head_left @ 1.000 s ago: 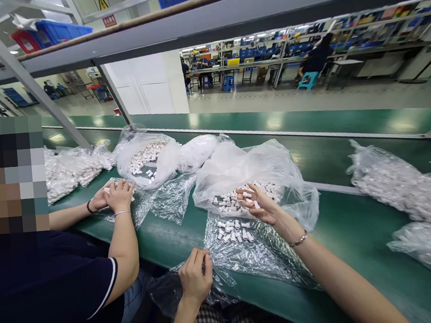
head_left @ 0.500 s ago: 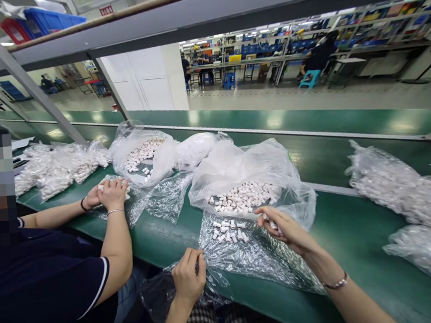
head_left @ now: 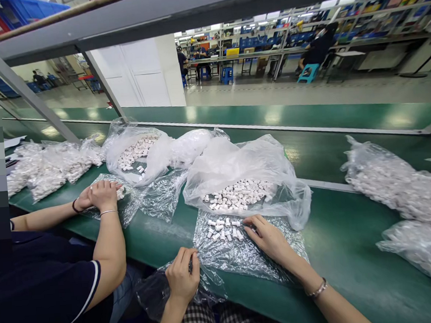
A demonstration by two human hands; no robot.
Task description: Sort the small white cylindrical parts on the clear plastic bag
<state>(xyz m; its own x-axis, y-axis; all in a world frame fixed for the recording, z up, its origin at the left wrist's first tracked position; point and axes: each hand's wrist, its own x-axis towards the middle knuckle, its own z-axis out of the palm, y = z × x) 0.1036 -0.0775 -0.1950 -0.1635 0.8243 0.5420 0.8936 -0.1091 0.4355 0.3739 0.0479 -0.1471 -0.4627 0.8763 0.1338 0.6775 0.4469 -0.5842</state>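
Note:
Small white tubular plastic fittings (head_left: 224,230) lie in short rows on a flat clear plastic bag (head_left: 241,256) in front of me. My right hand (head_left: 268,239) is palm down over the bag, its curled fingertips at the right end of the rows; its palm is hidden, so any fittings inside do not show. At the table's front edge, my left hand (head_left: 184,276) is closed, thumb against fingers, on crumpled clear plastic at the bag's left corner. Just behind the rows, an open translucent bag (head_left: 234,165) spills out a heap of loose white fittings (head_left: 238,194).
At my left a co-worker's hands (head_left: 104,194) cup fittings over another clear sheet. Another open bag (head_left: 162,153) lies behind them. Filled bags lie at far left (head_left: 51,164) and right (head_left: 392,177). A metal shelf beam (head_left: 188,9) crosses above the green table (head_left: 342,251).
My right hand has moved left and down, turning palm down from the heap to the rows; the fittings in its fingers no longer show. My left hand stays at the bag's corner.

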